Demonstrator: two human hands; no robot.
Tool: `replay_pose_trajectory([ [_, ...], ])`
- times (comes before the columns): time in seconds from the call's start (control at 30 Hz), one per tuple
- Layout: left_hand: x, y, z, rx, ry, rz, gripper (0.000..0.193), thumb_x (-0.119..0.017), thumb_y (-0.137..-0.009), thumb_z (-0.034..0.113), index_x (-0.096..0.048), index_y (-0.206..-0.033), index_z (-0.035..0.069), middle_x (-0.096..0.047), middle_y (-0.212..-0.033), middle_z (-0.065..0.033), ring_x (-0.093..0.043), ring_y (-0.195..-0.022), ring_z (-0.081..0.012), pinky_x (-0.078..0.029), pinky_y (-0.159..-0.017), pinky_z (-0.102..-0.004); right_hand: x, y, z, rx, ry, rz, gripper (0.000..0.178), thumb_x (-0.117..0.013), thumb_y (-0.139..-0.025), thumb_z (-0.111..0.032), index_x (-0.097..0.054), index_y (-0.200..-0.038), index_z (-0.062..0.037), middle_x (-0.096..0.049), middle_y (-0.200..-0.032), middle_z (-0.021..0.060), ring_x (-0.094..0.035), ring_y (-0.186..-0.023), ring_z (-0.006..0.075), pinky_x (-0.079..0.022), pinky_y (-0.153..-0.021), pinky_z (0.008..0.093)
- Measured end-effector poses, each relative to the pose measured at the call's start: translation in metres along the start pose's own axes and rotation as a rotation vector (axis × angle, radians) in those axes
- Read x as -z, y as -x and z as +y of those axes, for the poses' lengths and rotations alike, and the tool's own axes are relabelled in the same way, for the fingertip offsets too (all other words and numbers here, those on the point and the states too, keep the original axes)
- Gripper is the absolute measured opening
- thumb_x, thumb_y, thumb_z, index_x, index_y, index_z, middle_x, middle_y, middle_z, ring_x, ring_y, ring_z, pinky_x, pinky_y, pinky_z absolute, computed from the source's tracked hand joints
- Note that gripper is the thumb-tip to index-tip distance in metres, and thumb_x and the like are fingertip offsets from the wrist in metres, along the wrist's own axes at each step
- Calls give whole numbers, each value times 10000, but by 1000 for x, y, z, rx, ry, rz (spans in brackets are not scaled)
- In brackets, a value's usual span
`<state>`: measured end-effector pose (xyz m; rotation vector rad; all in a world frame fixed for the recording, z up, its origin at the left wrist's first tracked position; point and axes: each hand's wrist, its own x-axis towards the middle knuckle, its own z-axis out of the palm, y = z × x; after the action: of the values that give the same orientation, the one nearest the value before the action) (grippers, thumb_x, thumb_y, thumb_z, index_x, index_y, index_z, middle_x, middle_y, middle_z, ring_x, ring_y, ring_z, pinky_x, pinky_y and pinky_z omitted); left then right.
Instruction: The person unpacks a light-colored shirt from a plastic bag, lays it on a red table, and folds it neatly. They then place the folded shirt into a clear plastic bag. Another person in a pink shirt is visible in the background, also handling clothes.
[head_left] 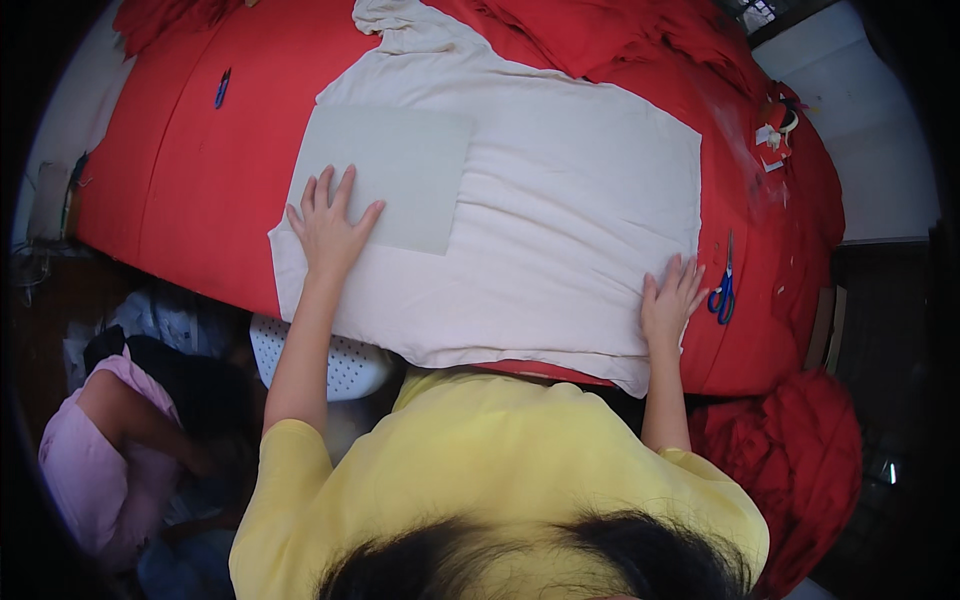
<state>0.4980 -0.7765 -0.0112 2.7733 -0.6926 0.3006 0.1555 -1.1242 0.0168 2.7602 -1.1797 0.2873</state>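
The pale grey-green panel lay flat on the white cloth, left of the frame's centre, directly under and just beyond the fingers of the left hand. Those fingers were spread apart on its lower-left part, clamped on nothing. The panel looked nearly square, so its long axis could not be told; the cloth stretched mainly from left to right, with a bunched strip at the top. The right hand, well apart from the panel, rested on the cloth's lower-right edge, fingers slightly apart and gripping nothing visible. Creases ran across the cloth between the two hands. Blue-handled scissors lay just beside the right hand on the red-covered bench, small snips at upper left, and loose red fabric heaped beyond the cloth's upper edge
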Motion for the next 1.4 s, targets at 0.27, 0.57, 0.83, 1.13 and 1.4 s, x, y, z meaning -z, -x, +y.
replay_pose_trajectory([
  [0.27, 9, -7, 10, 12, 33, -3, 688, -634, -763, 573, -499, -1338, 221, -389, -1422, -71, -282, -1341, -309, -92, -1033, -697, -21, -177, -122, 246, -184, -100, 486, -533, -910, -317, -466, -1339, -98, -349, -1451, 159, -294, -1345, 360, -197, -1098, 542],
  [0.57, 16, -7, 6, 28, 119, 22, 688, -699, -727, 511, -511, -1328, 234, -406, -1423, -39, -300, -1344, -303, -98, -1073, -653, -45, -314, -365, 651, -568, 117, 361, -585, -881, -261, -582, -1178, -55, -547, -1225, 163, -468, -1167, 344, -379, -964, 485],
  [0.83, 18, -4, 1, 18, 173, 25, 675, -714, -719, 490, -533, -1306, 212, -425, -1419, -29, -306, -1348, -299, -108, -1074, -649, -8, -316, -418, 665, -531, 43, 266, -592, -871, -242, -614, -1060, -56, -654, -984, 152, -605, -952, 322, -452, -827, 450],
  [1.13, 17, 2, -11, -135, 182, -25, 578, -576, -804, 433, -545, -1269, 91, -459, -1374, -101, -274, -1368, -269, -47, -1095, -632, 57, -216, -366, 794, -1209, -507, 399, -551, -922, -227, -541, -1271, -33, -572, -1220, 111, -513, -1169, 230, -367, -1016, 353],
  [1.4, -4, 1, -20, -20, 224, 100, 627, -554, -813, 359, -457, -1330, 19, -449, -1354, -119, -275, -1373, -226, -87, -1113, -578, -27, -144, -423, 1004, -340, -82, 629, -379, -943, -513, -340, -1435, -122, -255, -1516, 121, -156, -1426, 282, -56, -1140, 539],
])
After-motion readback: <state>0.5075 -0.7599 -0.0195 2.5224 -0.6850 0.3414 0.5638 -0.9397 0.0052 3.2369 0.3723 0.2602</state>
